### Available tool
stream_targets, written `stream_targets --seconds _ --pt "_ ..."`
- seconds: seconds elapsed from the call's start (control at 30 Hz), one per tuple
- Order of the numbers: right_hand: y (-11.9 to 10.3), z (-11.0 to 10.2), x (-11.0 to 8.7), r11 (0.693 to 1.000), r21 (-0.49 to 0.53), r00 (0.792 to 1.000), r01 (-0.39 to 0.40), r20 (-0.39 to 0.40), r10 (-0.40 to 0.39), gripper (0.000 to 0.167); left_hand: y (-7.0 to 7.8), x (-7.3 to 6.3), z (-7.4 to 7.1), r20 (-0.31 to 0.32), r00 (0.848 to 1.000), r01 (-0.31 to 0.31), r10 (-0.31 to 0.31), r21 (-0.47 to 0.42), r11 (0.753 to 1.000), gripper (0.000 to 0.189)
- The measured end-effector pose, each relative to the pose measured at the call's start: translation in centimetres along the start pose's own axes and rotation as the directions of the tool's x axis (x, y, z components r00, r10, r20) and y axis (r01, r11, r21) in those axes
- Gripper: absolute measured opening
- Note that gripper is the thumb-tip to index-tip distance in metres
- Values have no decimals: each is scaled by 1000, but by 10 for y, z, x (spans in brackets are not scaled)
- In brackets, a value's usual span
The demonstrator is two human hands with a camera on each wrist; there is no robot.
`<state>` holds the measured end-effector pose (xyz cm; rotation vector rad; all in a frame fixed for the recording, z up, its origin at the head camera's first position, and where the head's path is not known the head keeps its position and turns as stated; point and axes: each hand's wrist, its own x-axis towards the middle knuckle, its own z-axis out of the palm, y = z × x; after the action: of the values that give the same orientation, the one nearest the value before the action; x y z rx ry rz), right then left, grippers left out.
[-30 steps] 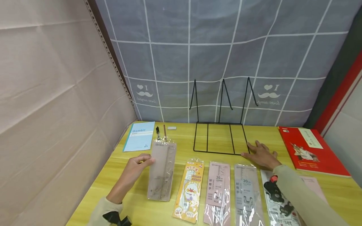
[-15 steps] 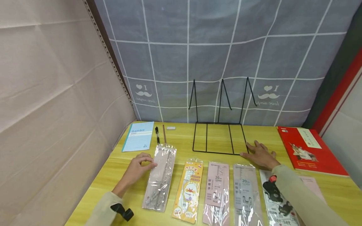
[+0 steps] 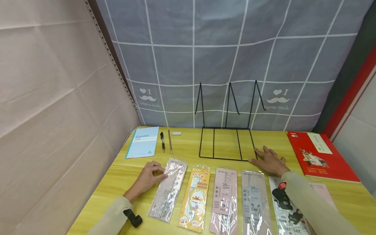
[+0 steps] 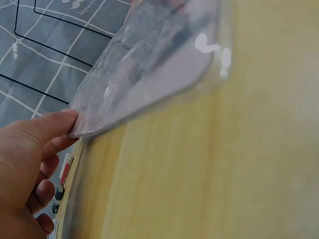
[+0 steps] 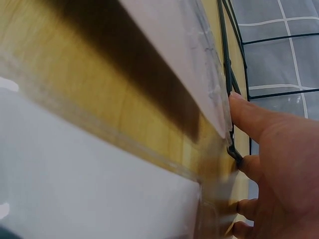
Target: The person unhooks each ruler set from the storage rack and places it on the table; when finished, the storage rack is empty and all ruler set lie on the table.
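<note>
My left hand (image 3: 149,178) pinches the edge of a flat, clear-wrapped ruler set (image 3: 168,192) between thumb and fingers. In the left wrist view, that ruler set (image 4: 149,64) slants away from my thumb, its wrapper shiny, above the wood table. My right hand (image 3: 270,160) is at the front right corner of a black wire rack (image 3: 221,158). The right wrist view has my thumb and a finger (image 5: 249,167) about the rack's corner wire (image 5: 228,74). A yellow duck-printed ruler set (image 3: 195,199) lies beside the held one.
Pink (image 3: 224,199) and grey (image 3: 255,199) packaged ruler sets lie along the front, then a black-cat set (image 3: 285,195) partly under my right sleeve. A red book (image 3: 320,156) is at right. Back left are a blue notebook (image 3: 143,142), pen (image 3: 163,142), pencil (image 3: 170,142) and eraser (image 3: 177,133).
My left hand has moved right and lowered the ruler set toward the viewer, beside the duck-printed one. Pen and pencil now show fully. My right hand stays at the rack's corner.
</note>
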<state>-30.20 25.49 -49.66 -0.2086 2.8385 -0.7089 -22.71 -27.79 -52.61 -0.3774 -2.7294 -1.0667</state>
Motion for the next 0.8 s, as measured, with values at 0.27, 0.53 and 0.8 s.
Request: stream_targets --seconds 0.27,0.53,0.8 --pt "-1 -1 0 1000 -6 1000 -8 -3 7 96 2 0 2 -2 999 51 -51 44 998 15" --pt "-1 0 -2 1000 -14 1000 3 -9 -3 96 7 0 3 14 986 163 -164 63 985 21" --pt "-2 1 2 1000 -15 1000 9 -9 -10 95 17 10 -5 -9 986 169 -169 91 981 17"
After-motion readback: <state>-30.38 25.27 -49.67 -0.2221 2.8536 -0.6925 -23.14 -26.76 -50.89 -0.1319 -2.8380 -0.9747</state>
